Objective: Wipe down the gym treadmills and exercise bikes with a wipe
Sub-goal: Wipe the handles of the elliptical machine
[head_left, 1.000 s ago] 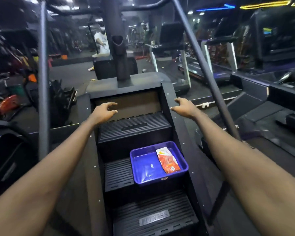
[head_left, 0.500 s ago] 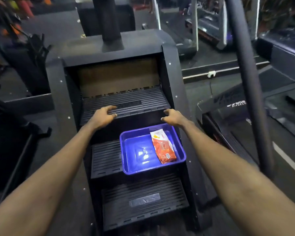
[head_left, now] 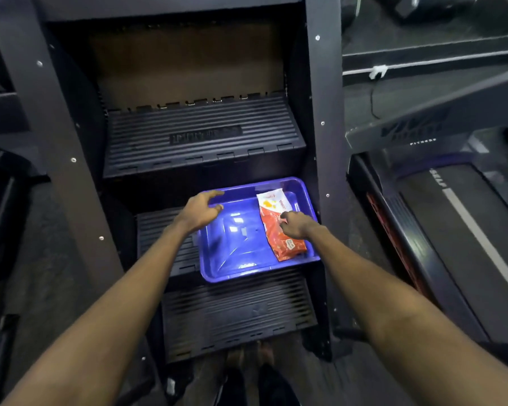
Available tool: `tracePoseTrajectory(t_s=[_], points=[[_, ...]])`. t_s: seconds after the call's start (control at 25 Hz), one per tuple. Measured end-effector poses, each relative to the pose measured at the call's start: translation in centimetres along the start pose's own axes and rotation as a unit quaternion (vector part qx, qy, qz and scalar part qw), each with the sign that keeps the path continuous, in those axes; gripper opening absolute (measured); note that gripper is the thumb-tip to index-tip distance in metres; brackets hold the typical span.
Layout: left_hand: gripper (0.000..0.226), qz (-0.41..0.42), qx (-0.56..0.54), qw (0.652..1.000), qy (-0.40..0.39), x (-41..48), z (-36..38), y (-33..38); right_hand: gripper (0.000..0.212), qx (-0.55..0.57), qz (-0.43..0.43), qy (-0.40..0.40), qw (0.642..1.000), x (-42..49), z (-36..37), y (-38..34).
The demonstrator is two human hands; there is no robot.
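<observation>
Orange-and-white plastic wipe packet [head_left: 272, 230] lies at three o'clock in a blue plastic tray [head_left: 247, 276]. The right hand [head_left: 298, 227] curls onto it, grip unclear; the left hand [head_left: 200, 212] is spread open at nine o'clock.

Glossy blue plastic tray [head_left: 232, 268] holding a shiny crinkled plastic packet [head_left: 276, 227]; ribbed matt black steps [head_left: 203, 127]; smooth dark metal frame [head_left: 323, 112].

blue tray [head_left: 232, 256] on mid step [head_left: 153, 230], wipes pack [head_left: 288, 246] inside. l hand [head_left: 198, 213] spread over rim, r hand [head_left: 295, 228] on pack.
</observation>
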State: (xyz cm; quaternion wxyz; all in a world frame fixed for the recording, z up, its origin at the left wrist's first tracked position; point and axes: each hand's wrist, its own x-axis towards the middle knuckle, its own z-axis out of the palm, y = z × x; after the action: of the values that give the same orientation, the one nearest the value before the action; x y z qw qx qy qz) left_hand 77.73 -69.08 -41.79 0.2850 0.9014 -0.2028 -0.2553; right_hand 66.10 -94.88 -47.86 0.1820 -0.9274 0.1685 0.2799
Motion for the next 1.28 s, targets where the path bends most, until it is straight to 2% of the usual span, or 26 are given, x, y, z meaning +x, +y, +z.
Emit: tracePoseTrajectory(t_s=[0.32, 0.44, 0.56, 0.64, 0.72, 0.84, 1.0, 1.12, 1.28], points=[[0.045, -0.007, -0.022, 1.000, -0.019, 1.4, 1.5, 0.2, 0.031, -0.054, 0.005, -0.010, 0.998, 1.2, 3.3, 2.4], [0.045, -0.008, -0.018, 1.000, -0.016, 1.7, 1.9, 0.0, 0.036, -0.065, 0.005, -0.015, 0.998, 1.9, 4.9, 2.5], [0.044, -0.020, -0.017, 1.000, -0.012, 1.6, 2.0, -0.6, 0.052, -0.059, 0.000, -0.002, 0.998, 2.7, 6.1, 2.7], [0.044, -0.022, -0.013, 1.000, -0.013, 1.5, 2.2, -1.1, 0.059, -0.044, 0.007, 0.013, 0.999, 3.1, 6.2, 2.9], [0.044, -0.027, -0.008, 1.000, -0.011, 1.4, 2.4, -1.4, 0.056, -0.023, 0.010, 0.032, 0.999, 3.4, 6.2, 3.0], [0.045, -0.039, -0.013, 0.999, -0.003, 1.1, 2.7, -1.7, 0.039, 0.078, 0.034, 0.088, 0.992, 4.1, 6.3, 3.2], [0.045, -0.039, -0.020, 0.999, -0.002, 1.0, 3.1, -2.4, 0.022, 0.230, 0.103, 0.152, 0.956, 5.4, 6.6, 2.6], [0.045, -0.036, -0.020, 0.999, 0.001, 1.1, 3.2, -2.5, 0.019, 0.248, 0.124, 0.151, 0.949, 5.8, 6.8, 2.1], [0.045, -0.037, -0.023, 0.999, 0.003, 1.4, 3.2, -2.4, 0.020, 0.202, 0.113, 0.158, 0.960, 6.2, 6.9, 1.9]])
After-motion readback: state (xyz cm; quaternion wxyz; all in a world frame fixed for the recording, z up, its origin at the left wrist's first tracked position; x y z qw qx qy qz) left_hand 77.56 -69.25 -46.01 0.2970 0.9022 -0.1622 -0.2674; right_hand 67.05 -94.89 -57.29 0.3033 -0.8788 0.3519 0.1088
